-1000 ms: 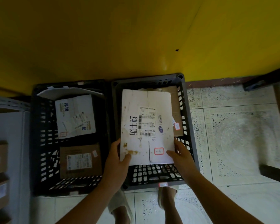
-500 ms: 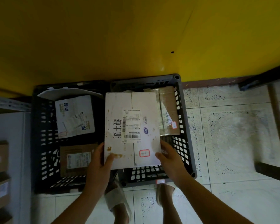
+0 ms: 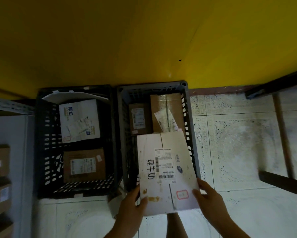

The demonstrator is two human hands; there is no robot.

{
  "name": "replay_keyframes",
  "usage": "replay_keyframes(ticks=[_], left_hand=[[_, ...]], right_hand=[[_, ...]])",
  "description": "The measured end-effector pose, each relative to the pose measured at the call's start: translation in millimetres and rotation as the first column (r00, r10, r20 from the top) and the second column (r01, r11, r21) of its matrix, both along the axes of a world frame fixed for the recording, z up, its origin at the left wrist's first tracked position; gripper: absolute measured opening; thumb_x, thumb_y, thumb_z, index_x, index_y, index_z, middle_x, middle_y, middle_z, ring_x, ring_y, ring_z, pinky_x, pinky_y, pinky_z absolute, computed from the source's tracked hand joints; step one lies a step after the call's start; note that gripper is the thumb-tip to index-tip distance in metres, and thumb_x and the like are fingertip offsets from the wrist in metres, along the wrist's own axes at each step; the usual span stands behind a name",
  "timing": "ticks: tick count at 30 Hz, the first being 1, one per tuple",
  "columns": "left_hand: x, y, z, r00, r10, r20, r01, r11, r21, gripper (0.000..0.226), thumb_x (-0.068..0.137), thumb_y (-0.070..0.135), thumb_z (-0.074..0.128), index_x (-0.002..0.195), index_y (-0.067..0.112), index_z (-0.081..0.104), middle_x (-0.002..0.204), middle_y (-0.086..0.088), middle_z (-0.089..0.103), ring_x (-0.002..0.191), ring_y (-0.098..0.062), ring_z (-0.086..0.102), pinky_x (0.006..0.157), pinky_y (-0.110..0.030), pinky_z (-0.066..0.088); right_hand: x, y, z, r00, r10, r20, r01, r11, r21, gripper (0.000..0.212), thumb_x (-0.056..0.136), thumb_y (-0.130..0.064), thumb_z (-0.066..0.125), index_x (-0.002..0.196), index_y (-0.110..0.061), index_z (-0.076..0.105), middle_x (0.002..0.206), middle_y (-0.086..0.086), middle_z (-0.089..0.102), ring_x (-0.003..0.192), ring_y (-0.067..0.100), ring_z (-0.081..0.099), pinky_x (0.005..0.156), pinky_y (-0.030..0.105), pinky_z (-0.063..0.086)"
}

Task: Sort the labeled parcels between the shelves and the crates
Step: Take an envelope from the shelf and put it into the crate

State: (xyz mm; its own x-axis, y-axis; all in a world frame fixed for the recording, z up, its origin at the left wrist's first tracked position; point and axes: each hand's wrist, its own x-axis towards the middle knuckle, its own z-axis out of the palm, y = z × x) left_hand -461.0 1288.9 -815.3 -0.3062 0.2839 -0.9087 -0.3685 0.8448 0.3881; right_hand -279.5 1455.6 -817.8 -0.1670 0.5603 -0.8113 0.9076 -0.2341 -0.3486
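White parcel [image 3: 166, 170], gripped by both hands [image 3: 130, 210] [image 3: 211, 201], drawn nearer, brown boxes [image 3: 166, 107] uncovered in right crate [image 3: 152, 86]

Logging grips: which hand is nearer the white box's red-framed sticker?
Right. The right hand holds the box edge beside the sticker; the left hand holds the opposite edge.

Both hands, left hand [image 3: 132, 208] and right hand [image 3: 208, 201], grip a white parcel [image 3: 166, 170] over the right crate [image 3: 188, 107]. Two brown boxes [image 3: 166, 110] lie at its far end.
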Motion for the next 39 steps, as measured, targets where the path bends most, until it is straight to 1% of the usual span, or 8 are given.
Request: replay_keyframes(ticks=[5,12,17,24,27,29,35,39], left_hand=[[-10.6,-6.9,9.3,0.999,-0.053,-0.005,0.052,0.995,-0.089,0.042,0.102,0.018,0.055,0.144,0.025,0.051,0.137,0.004,0.06,0.117,-0.011,0.057,0.107,-0.023,0.042],[-24.8,-11.0,-15.6,0.999,-0.049,-0.002,0.048,0.995,-0.087,0.041,0.099,0.015,0.06,0.138,0.027,0.057,0.132,0.007,0.065,0.126,-0.018,0.059,0.107,-0.034,0.048],[-24.3,-5.0,-21.2,0.996,0.083,0.022,-0.082,0.995,-0.059,0.038,0.095,0.013,0.064,0.13,0.028,0.063,0.121,0.008,0.07,0.11,-0.011,0.063,0.083,-0.019,0.048],[-15.8,6.9,-1.0,0.993,0.077,0.093,-0.08,0.996,0.03,0.042,0.092,0.011,0.066,0.124,0.037,0.063,0.115,0.022,0.07,0.108,0.002,0.059,0.087,-0.014,0.046],[-14.8,13.0,6.0,0.994,0.047,0.095,-0.053,0.997,0.063,0.043,0.097,0.01,0.061,0.13,0.037,0.058,0.121,0.019,0.068,0.111,0.004,0.057,0.094,-0.016,0.045],[-22.1,17.8,13.8,0.997,0.011,0.081,-0.017,0.997,0.074,0.04,0.099,0.012,0.057,0.128,0.039,0.059,0.119,0.019,0.069,0.112,0.0,0.06,0.085,-0.01,0.046],[-49.7,28.6,36.2,0.999,0.024,-0.03,-0.019,0.988,0.15,0.037,0.101,0.015,0.056,0.107,0.051,0.063,0.1,0.028,0.073,0.101,0.004,0.065,0.076,-0.008,0.049],[-66.1,55.5,27.3,0.998,0.043,-0.046,-0.031,0.975,0.221,0.034,0.102,0.02,0.053,0.111,0.052,0.06,0.104,0.033,0.066,0.101,0.01,0.059,0.08,-0.011,0.048]], right_hand=[[-2.8,-12.2,2.4,0.995,0.087,0.04,-0.085,0.995,-0.053,0.038,0.101,-0.018,0.053,0.138,-0.028,0.054,0.109,-0.013,0.068,0.089,0.013,0.069,0.082,0.03,0.06],[-25.4,-19.3,-17.4,0.998,0.063,0.022,-0.06,0.992,-0.109,0.038,0.098,-0.009,0.056,0.134,-0.022,0.056,0.124,-0.003,0.068,0.1,0.012,0.062,0.096,0.037,0.055],[-24.0,-23.4,-31.5,0.999,0.036,0.005,-0.035,0.995,-0.098,0.034,0.096,-0.006,0.057,0.125,-0.021,0.062,0.11,-0.007,0.07,0.099,0.014,0.065,0.087,0.03,0.057],[-13.0,-14.6,-21.6,0.999,-0.01,0.042,0.011,1.0,-0.018,0.029,0.098,-0.015,0.056,0.125,-0.023,0.061,0.096,-0.01,0.071,0.086,0.012,0.069,0.067,0.019,0.056],[-8.4,-3.5,-2.9,0.998,-0.009,0.061,0.006,0.999,0.042,0.028,0.1,-0.02,0.056,0.128,-0.021,0.06,0.098,-0.008,0.071,0.085,0.016,0.068,0.077,0.029,0.059],[-11.0,5.4,8.9,0.999,0.011,0.052,-0.015,0.998,0.065,0.03,0.1,-0.022,0.056,0.13,-0.022,0.06,0.099,-0.01,0.07,0.085,0.015,0.068,0.085,0.033,0.058],[-34.1,28.1,35.5,0.993,0.118,-0.01,-0.114,0.97,0.213,0.029,0.1,-0.031,0.054,0.128,-0.036,0.058,0.092,-0.022,0.068,0.072,-0.001,0.065,0.06,0.008,0.052],[-47.1,48.9,24.9,0.99,0.052,-0.13,-0.021,0.974,0.227,0.026,0.1,-0.024,0.057,0.121,-0.04,0.054,0.096,-0.018,0.07,0.073,-0.001,0.067,0.056,0.009,0.052]])
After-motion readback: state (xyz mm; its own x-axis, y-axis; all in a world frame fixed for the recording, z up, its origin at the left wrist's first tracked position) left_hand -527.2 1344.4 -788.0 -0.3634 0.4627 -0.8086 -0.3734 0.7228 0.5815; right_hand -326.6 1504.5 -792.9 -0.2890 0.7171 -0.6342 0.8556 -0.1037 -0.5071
